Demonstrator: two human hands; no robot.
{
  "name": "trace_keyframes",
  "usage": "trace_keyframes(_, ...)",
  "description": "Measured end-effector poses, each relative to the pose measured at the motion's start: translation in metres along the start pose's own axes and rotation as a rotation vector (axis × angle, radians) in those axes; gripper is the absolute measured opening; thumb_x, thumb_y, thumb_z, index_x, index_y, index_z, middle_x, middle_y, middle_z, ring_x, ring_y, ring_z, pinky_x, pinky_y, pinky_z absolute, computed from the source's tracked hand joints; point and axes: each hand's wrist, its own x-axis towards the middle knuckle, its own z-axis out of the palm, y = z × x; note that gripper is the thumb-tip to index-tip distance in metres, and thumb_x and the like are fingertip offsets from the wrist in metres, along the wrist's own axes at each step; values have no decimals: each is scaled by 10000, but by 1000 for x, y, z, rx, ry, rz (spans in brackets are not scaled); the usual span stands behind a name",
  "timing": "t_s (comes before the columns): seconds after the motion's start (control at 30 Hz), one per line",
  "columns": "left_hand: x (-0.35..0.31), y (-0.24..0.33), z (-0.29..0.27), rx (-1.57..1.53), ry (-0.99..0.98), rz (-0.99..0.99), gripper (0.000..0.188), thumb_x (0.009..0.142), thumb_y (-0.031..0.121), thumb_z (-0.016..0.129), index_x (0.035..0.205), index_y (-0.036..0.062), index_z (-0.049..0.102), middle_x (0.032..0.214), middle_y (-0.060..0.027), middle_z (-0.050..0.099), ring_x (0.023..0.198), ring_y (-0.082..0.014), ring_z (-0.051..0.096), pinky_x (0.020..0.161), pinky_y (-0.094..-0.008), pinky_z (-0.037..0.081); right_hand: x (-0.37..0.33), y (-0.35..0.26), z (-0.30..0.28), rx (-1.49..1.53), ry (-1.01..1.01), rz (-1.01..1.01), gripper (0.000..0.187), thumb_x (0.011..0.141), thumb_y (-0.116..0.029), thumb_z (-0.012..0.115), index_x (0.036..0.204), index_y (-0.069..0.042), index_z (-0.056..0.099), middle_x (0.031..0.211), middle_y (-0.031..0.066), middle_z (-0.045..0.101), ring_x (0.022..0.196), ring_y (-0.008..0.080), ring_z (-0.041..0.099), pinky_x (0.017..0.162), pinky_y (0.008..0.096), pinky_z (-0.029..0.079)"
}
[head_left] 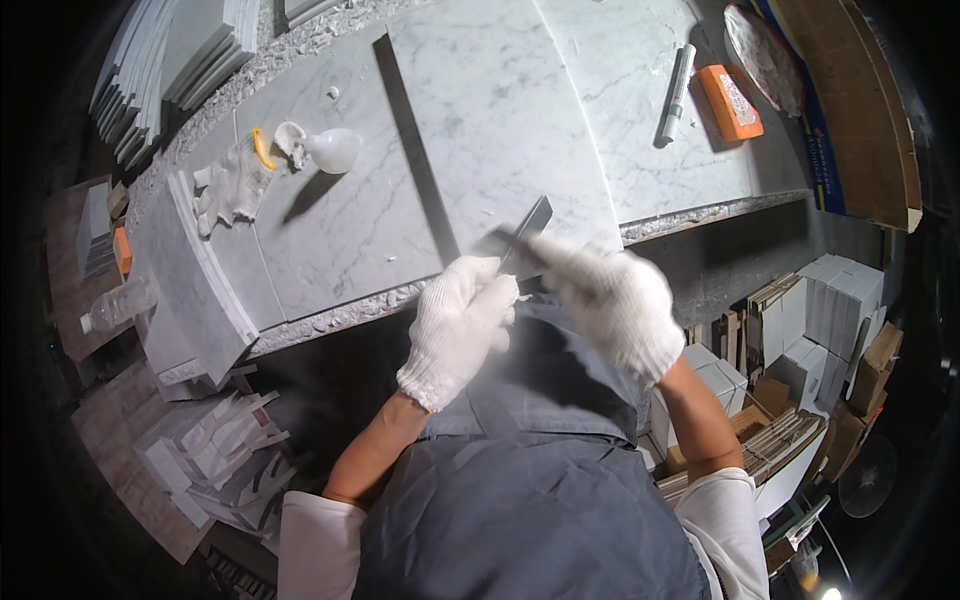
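My left hand (462, 325), in a white knit glove, is closed around the lower end of a thin dark stone strip (528, 225) that sticks up over the near edge of the marble slab (480, 120). My right hand (612, 300), also gloved, is blurred with motion and pressed against the strip's right side; whether it holds a tool I cannot tell. Both hands hover just in front of the slab's rough front edge, above my grey apron.
On the slab lie a loose white glove (232, 185), a white bulb-shaped object (333, 150), a long dark strip (415, 150), a marker pen (677, 92) and an orange block (730, 102). Stacked tiles (165, 60) at back left, marble offcuts (215, 445) lower left, boxes (830, 320) right.
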Motion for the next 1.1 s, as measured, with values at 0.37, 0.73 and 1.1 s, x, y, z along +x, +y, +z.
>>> trace_keyframes(0.37,0,4,-3,6,-28,13,269,964,171,644,1125,-43,614,824,-43,643,708,-76,602,572,-239,502,-4,9,25,86,253,-206,337,933,-105,664,1268,-124,699,901,161,731,782,300,725,688,375,576)
trace_keyframes(0.73,-2,1,-1,7,4,24,255,966,166,640,1146,-13,639,839,-36,643,691,-79,597,566,-251,495,-14,17,38,14,172,-273,351,939,-42,657,1286,-78,691,970,148,739,794,239,731,672,324,577)
trace_keyframes(1.1,13,-27,-11,1357,626,1138,283,814,202,767,1092,245,741,811,36,599,702,-209,591,591,-359,458,-14,15,11,-16,36,-87,411,909,-23,660,1303,-139,689,977,168,728,876,225,725,772,320,567)
